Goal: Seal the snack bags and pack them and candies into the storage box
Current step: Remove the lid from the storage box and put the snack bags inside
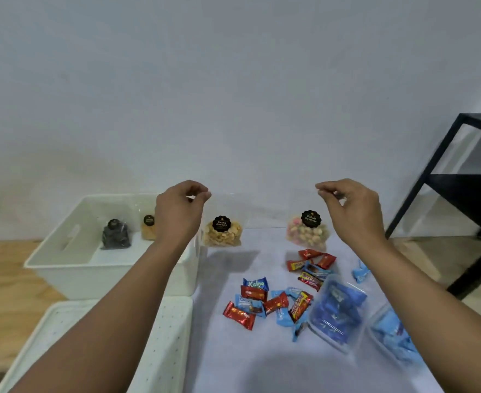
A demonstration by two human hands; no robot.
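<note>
My left hand (pixel 184 207) pinches the top left corner of a clear snack bag of yellow nuts (pixel 223 235) that stands on the white table. My right hand (pixel 347 202) pinches the top of a second clear bag of pink and cream biscuits (pixel 308 232). Both bags carry round black labels. The white storage box (pixel 63 268) sits at the left; inside it stand a bag of dark snacks (pixel 116 235) and a bag of tan snacks (pixel 148 229). Wrapped candies (pixel 273 300) in red and blue lie scattered on the table before me.
The box's perforated white lid (pixel 165 336) lies in front of the box. Two clear tubs of blue candies (pixel 337 310) (pixel 394 336) rest at the right. A black metal shelf frame (pixel 443 177) stands at the far right beside the table.
</note>
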